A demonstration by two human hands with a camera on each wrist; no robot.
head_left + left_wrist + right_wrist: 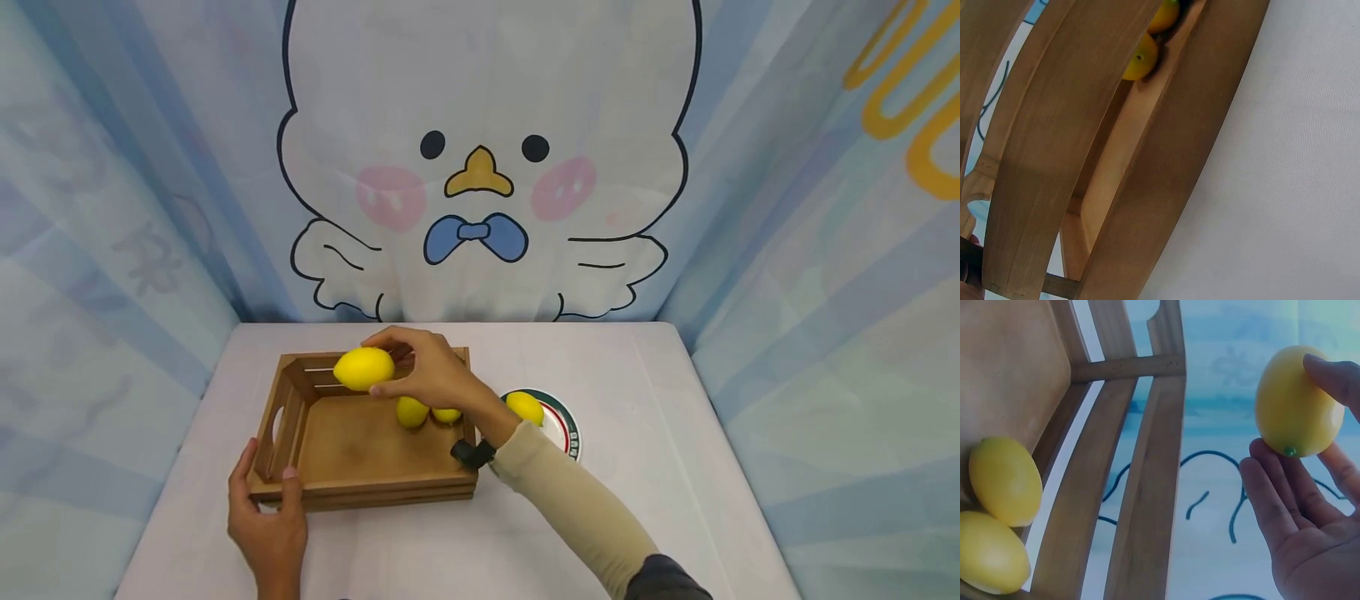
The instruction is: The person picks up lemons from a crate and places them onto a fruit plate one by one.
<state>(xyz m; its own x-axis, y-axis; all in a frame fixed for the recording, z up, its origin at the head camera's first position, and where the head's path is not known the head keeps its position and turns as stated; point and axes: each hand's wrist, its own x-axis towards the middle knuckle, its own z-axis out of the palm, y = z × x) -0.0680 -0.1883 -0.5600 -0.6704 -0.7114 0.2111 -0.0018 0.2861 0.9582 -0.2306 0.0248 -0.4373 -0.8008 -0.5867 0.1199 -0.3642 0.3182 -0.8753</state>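
A yellow lemon (363,368) (1297,400) is held between the thumb and fingers of my right hand (431,371), above the back part of a slatted wooden crate (367,493). Inside the crate, toward its right end, two more lemons (412,412) (1005,481) lie side by side, partly covered by my right arm in the head view. My left hand (268,527) grips the crate's front left corner, thumb over the front rim and fingers at the left side. In the left wrist view, yellow fruit (1140,57) shows between the slats.
Right of the crate, a white plate (557,429) with a dark green rim carries a lemon (525,407); my right forearm hides part of it. A white cloth covers the table (637,500). Printed curtains (480,283) stand behind and on both sides.
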